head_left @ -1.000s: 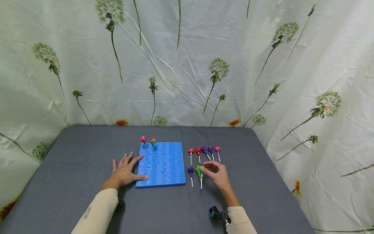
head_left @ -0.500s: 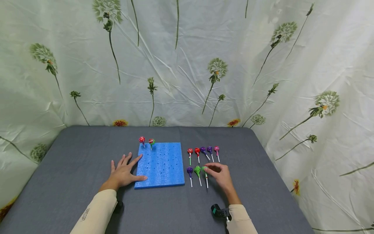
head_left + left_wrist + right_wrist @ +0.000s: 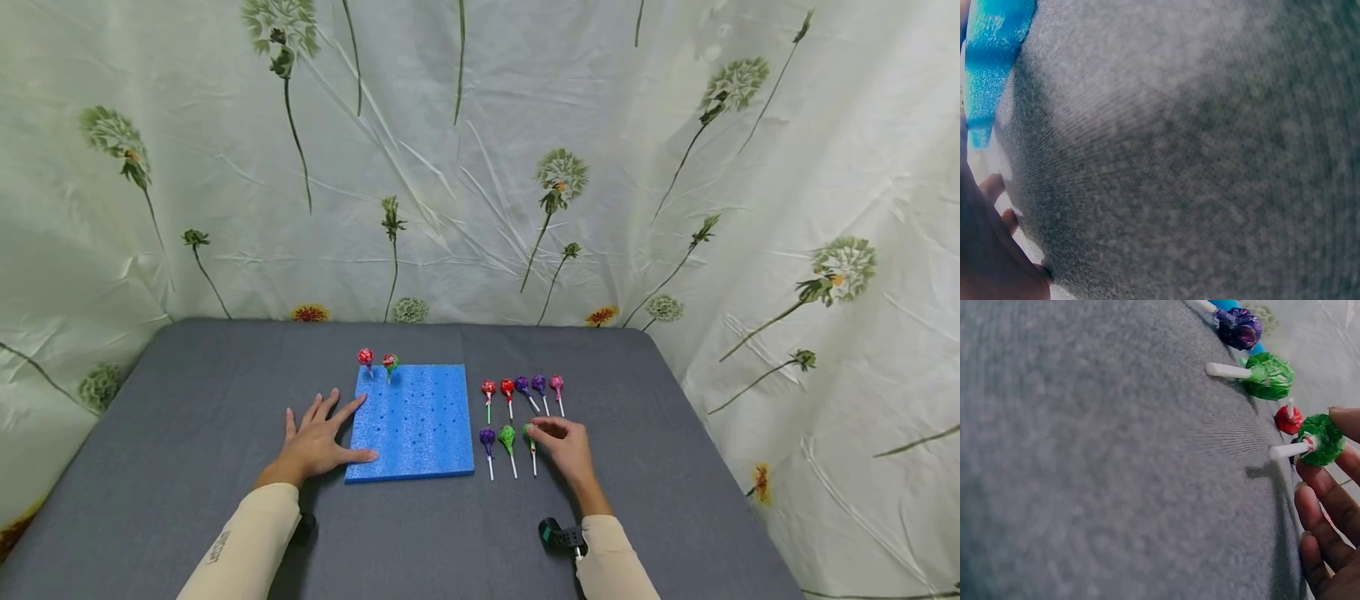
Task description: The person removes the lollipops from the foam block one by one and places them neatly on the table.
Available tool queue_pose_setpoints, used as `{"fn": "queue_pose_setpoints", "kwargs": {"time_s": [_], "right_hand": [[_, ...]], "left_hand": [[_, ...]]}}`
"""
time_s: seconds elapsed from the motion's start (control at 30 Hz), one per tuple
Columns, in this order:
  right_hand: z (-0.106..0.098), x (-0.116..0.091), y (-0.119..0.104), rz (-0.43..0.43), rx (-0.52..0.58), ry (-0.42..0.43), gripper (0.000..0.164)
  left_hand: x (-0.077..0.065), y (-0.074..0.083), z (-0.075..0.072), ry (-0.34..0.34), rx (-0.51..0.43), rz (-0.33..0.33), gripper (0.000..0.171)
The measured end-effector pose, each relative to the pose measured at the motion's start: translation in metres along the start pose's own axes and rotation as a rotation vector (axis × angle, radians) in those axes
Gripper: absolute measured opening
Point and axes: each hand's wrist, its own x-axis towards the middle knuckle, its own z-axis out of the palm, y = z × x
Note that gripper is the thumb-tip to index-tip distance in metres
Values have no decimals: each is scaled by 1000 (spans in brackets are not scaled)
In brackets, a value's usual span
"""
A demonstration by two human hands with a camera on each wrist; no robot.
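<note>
My right hand (image 3: 566, 454) pinches the wrapped head of a green lollipop (image 3: 1322, 439) between thumb and fingers; its white stick points toward the near side. In the right wrist view the stick casts a shadow on the cloth below. To its left lie another green lollipop (image 3: 507, 438) and a purple lollipop (image 3: 487, 437). My left hand (image 3: 313, 446), fingers spread, rests at the left edge of a blue foam board (image 3: 420, 429) dotted with small holes. A red lollipop (image 3: 365, 356) and a red-and-green lollipop (image 3: 391, 362) stand upright at the board's far left corner.
Behind the right hand, a row of lollipops lies on the grey cloth: two red (image 3: 507, 387), two purple (image 3: 522, 384) and one pink (image 3: 557, 382). A white curtain (image 3: 480, 167) with dandelion prints hangs beyond the table's (image 3: 420, 542) far edge.
The right hand has shifted slightly right with the green lollipop, away from the other green one it overlapped at first. The left hand and the board have kept their places.
</note>
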Motion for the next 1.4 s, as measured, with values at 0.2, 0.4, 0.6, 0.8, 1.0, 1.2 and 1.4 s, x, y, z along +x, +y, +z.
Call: {"fn": "queue_pose_setpoints", "kwargs": {"time_s": [0.2, 0.4, 0.6, 0.8, 1.0, 1.2, 1.4], "right_hand": [[4, 5, 3, 20, -71, -6, 19], [6, 6, 4, 23, -117, -4, 17], [8, 6, 5, 17, -141, -8, 17], [9, 5, 5, 40, -125, -5, 21], [10, 4, 4, 47, -131, -8, 23], [8, 4, 1, 63, -119, -2, 21], [3, 2, -1, 55, -66, 13, 20]], "left_hand": [[-1, 1, -1, 3, -5, 5, 112], [-1, 2, 0, -1, -5, -1, 112], [0, 0, 0, 3, -2, 0, 112], [1, -1, 0, -6, 2, 4, 112], [0, -1, -2, -15, -6, 2, 112], [0, 0, -2, -12, -10, 5, 112], [-1, 0, -2, -9, -7, 4, 111]]}}
